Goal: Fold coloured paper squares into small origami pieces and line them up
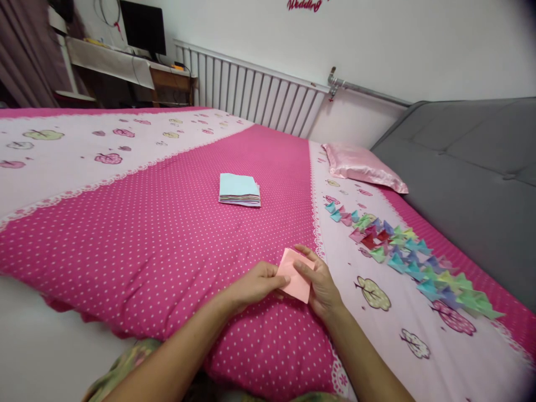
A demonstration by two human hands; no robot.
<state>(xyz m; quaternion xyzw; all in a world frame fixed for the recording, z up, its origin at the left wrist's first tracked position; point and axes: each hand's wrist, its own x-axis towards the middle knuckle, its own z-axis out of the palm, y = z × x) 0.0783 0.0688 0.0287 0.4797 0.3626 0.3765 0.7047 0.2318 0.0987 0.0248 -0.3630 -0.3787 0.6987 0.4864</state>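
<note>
A small square of pink paper is held up between my two hands, above the near edge of the bed. My left hand is closed on its left side, thumb on top and fingers underneath. On the right side, my right hand pinches the same paper, with its thumb on the face and fingers behind the far edge. Farther off lies a stack of coloured paper, a light blue sheet uppermost. To the right, several small folded paper boats in many colours stand in rows.
The bed has a pink dotted cover with pale printed bands. A pink pillow rests by the grey headboard. Beyond the bed are a radiator and a desk with a monitor.
</note>
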